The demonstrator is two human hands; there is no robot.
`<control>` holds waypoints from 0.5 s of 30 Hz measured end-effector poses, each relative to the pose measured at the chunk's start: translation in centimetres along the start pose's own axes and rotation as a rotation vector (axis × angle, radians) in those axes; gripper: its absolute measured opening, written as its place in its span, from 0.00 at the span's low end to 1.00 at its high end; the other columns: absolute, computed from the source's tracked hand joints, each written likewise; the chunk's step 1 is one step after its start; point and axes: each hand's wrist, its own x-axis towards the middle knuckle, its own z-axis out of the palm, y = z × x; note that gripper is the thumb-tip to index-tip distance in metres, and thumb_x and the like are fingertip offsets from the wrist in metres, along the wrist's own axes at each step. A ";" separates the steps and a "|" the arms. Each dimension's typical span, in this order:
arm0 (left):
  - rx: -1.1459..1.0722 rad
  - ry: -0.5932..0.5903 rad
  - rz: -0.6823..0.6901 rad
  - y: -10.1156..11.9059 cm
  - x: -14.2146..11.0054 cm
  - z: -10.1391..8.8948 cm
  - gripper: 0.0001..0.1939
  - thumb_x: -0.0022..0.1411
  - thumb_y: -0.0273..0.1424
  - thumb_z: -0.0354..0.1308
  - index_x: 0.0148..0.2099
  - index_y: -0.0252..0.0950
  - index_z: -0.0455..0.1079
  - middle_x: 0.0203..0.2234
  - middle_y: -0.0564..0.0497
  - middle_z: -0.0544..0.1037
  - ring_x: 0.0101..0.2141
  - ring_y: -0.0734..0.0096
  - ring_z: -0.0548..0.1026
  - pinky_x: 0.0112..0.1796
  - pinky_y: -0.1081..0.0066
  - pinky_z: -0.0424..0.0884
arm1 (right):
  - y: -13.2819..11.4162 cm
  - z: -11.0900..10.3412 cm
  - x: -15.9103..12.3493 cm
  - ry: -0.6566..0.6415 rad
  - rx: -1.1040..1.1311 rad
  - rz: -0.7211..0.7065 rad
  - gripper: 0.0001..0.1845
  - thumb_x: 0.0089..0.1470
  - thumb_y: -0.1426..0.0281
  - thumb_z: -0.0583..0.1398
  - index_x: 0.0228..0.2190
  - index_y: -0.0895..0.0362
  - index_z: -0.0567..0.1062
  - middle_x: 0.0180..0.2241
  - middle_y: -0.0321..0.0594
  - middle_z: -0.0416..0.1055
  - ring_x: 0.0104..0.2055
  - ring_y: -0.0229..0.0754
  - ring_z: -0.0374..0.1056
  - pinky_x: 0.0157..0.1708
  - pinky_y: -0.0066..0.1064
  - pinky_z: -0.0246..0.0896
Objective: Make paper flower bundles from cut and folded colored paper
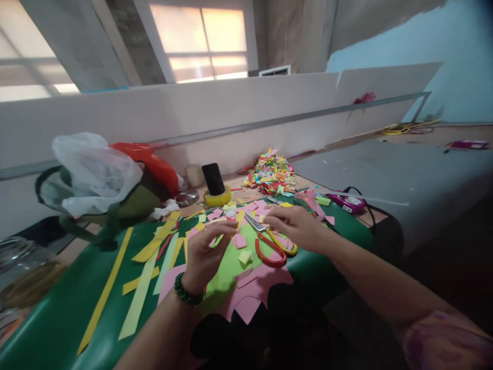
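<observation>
My left hand (pixel 208 253), a dark green bead bracelet at its wrist, is over the paper pieces with its fingers bent toward the thumb; whatever lies between the fingertips is too small to make out. Opposite it, my right hand (pixel 299 227) has its fingers pinched together, their tips turned to the left, and I cannot see what is in them. Between and below the hands rest scissors (pixel 269 245) with one red and one yellow handle, blades partly apart. Under them are a light green sheet (pixel 227 272), pink paper (pixel 248 308) and a small folded pale yellow piece (pixel 245 257).
Yellow strips (pixel 106 293) and pale green strips (pixel 138 300) lie on the green cover (pixel 65 308). Behind are a phone (pixel 213 178) on a yellow tape roll (pixel 217 197), a heap of colourful paper pieces (pixel 271 172), a pink glue gun (pixel 311 202), a purple device (pixel 348 203) and a bag (pixel 148 192).
</observation>
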 end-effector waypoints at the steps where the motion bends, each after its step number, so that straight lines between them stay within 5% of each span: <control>1: 0.047 0.009 0.039 0.0 0.0 0.0 0.06 0.60 0.28 0.59 0.31 0.39 0.76 0.34 0.47 0.84 0.38 0.64 0.81 0.43 0.64 0.77 | -0.5 1.2 1.2 -0.052 0.134 -0.026 0.22 0.59 0.56 0.52 0.24 0.59 0.73 0.24 0.39 0.71 0.26 0.36 0.65 0.28 0.28 0.57; 3: 0.125 0.021 0.096 0.0 0.0 -0.1 0.07 0.60 0.28 0.58 0.31 0.39 0.76 0.34 0.48 0.83 0.37 0.65 0.81 0.43 0.65 0.76 | -1.1 3.3 3.4 -0.141 0.430 0.001 0.23 0.56 0.53 0.55 0.24 0.59 0.73 0.23 0.38 0.71 0.25 0.35 0.66 0.27 0.27 0.60; 6: 0.176 0.042 0.148 -0.2 0.1 -0.1 0.08 0.61 0.27 0.57 0.30 0.40 0.76 0.33 0.48 0.83 0.36 0.67 0.80 0.41 0.67 0.76 | -1.1 5.4 5.4 -0.109 0.729 0.053 0.23 0.46 0.50 0.63 0.24 0.59 0.74 0.21 0.34 0.69 0.23 0.33 0.65 0.26 0.27 0.62; 11: 0.128 0.087 0.127 -0.4 0.2 0.0 0.07 0.60 0.27 0.59 0.33 0.41 0.79 0.33 0.49 0.82 0.35 0.69 0.79 0.38 0.71 0.75 | -0.4 6.6 5.7 -0.029 0.907 0.101 0.23 0.35 0.52 0.70 0.25 0.60 0.77 0.19 0.32 0.70 0.21 0.32 0.64 0.25 0.26 0.63; 15: 0.018 0.098 -0.044 -0.7 0.2 0.3 0.04 0.58 0.31 0.62 0.34 0.39 0.79 0.30 0.49 0.81 0.33 0.68 0.79 0.36 0.70 0.75 | -0.1 7.1 5.6 -0.006 0.984 0.080 0.22 0.36 0.55 0.71 0.27 0.59 0.77 0.23 0.33 0.73 0.23 0.33 0.67 0.27 0.27 0.64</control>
